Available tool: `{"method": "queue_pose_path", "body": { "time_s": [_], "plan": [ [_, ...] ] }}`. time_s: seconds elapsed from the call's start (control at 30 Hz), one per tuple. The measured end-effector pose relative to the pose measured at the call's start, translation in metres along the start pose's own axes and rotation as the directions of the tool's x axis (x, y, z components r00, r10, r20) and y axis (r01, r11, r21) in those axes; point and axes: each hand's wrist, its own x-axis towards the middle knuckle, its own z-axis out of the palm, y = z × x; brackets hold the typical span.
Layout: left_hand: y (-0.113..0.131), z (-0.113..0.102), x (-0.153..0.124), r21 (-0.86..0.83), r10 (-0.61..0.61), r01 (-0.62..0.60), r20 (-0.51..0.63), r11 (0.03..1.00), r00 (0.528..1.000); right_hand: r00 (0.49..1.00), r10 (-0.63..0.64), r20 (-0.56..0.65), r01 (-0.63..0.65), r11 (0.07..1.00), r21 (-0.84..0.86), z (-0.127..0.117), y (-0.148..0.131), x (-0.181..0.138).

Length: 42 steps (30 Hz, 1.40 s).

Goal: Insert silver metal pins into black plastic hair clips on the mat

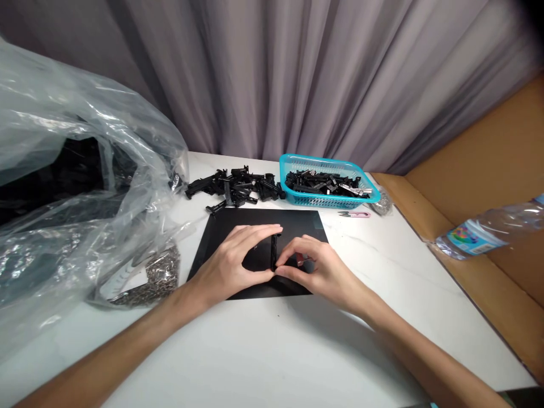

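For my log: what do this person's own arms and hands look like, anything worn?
The left hand and right hand are ungloved, with slender fingers. The left forearm and right forearm are slim, with no sleeves in view. I see no watch, bracelet or ring.

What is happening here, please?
The person's left hand holds a narrow black part over a black mat, gripped by its ends. The right hand is at the part's near end; whether it pinches something small is unclear. Beyond the mat are loose black parts and a blue basket holding more.
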Motion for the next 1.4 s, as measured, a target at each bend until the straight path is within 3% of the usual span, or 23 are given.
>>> {"method": "queue_pose_path", "body": {
  "time_s": [0.13,0.3,0.67,0.93,1.13,1.33,1.4],
  "plan": [
    [0.000,0.002,-0.001,-0.039,0.017,-0.018,-0.030,0.999,0.999,0.988,0.147,0.049,-0.152,0.979,0.133,-0.001,0.005,0.003],
    [-0.001,0.004,0.000,-0.041,0.062,-0.063,-0.036,0.997,0.997,0.984,0.157,0.084,-0.175,0.944,0.280,0.004,0.013,0.005],
    [0.001,0.005,-0.002,0.011,0.118,-0.118,-0.116,0.993,0.986,0.983,0.179,0.037,-0.183,0.970,0.159,0.007,0.012,0.002],
    [-0.006,0.009,-0.006,-0.010,0.146,-0.147,-0.065,0.989,0.987,0.990,0.124,0.068,-0.129,0.990,0.065,0.010,0.010,0.002],
    [-0.008,0.010,-0.007,-0.024,0.106,-0.108,-0.077,0.994,0.991,0.993,0.115,0.020,-0.116,0.993,0.019,0.011,0.008,0.002],
    [-0.002,0.004,-0.004,-0.066,-0.013,0.010,-0.049,0.998,0.999,0.985,0.080,0.153,-0.095,0.991,0.095,-0.013,0.004,0.000],
    [0.000,0.001,-0.002,-0.067,-0.046,0.042,-0.047,0.997,0.998,0.989,0.070,0.131,-0.083,0.991,0.102,-0.020,0.005,-0.001]
  ]
}}
